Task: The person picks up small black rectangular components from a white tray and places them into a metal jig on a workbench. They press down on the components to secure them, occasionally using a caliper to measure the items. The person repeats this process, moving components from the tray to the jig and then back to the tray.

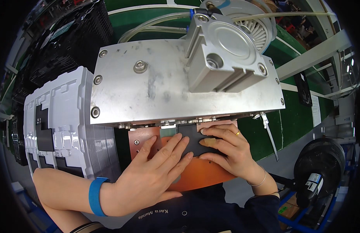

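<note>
A dark grey flat piece (190, 141) lies on an orange plate (205, 174), partly under the front edge of a silver metal press (149, 93). My left hand (156, 171) rests with its fingers stretched out over the plate, fingertips touching the piece's left side. At the right side, my right hand (230, 149) holds the piece with bent fingers and thumb; one finger wears a yellowish finger cot. A pale green strip (168, 132) shows to the left of the dark piece. The piece's far end is hidden under the press.
An air cylinder (226, 54) with clear hoses tops the press. White stacked trays (57, 116) holding black flat pieces stand at left, with black stacked trays (71, 42) behind. At right are a metal ruler-like strip (270, 136) and a black fan (318, 167).
</note>
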Tool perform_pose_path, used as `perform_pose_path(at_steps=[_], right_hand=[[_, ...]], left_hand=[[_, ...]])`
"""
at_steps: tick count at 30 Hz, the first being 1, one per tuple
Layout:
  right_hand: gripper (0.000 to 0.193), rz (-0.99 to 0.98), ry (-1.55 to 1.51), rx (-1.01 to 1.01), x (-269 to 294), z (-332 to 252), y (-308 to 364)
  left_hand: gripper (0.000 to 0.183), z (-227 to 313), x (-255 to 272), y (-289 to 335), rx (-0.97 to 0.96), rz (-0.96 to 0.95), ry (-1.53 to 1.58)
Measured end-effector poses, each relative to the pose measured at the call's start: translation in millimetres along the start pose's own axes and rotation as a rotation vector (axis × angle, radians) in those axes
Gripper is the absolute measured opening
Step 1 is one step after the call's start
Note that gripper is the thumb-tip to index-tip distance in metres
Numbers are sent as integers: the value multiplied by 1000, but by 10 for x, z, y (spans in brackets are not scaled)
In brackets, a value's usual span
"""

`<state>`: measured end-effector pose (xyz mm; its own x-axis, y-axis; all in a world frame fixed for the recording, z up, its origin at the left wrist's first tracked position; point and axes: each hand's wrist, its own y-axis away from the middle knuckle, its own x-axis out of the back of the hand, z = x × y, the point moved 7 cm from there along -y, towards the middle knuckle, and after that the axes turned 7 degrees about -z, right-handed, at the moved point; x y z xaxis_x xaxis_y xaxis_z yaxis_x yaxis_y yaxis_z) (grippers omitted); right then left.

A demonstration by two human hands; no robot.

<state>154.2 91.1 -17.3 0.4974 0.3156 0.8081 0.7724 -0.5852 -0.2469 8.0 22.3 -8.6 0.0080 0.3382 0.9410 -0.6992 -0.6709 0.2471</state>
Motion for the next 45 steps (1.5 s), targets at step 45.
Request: perform_pose_path(at_steps=[45], right_hand=[[28, -67, -85, -68, -10, 78, 18]], left_hand=[[81, -13, -48, 3, 37, -44, -11]])
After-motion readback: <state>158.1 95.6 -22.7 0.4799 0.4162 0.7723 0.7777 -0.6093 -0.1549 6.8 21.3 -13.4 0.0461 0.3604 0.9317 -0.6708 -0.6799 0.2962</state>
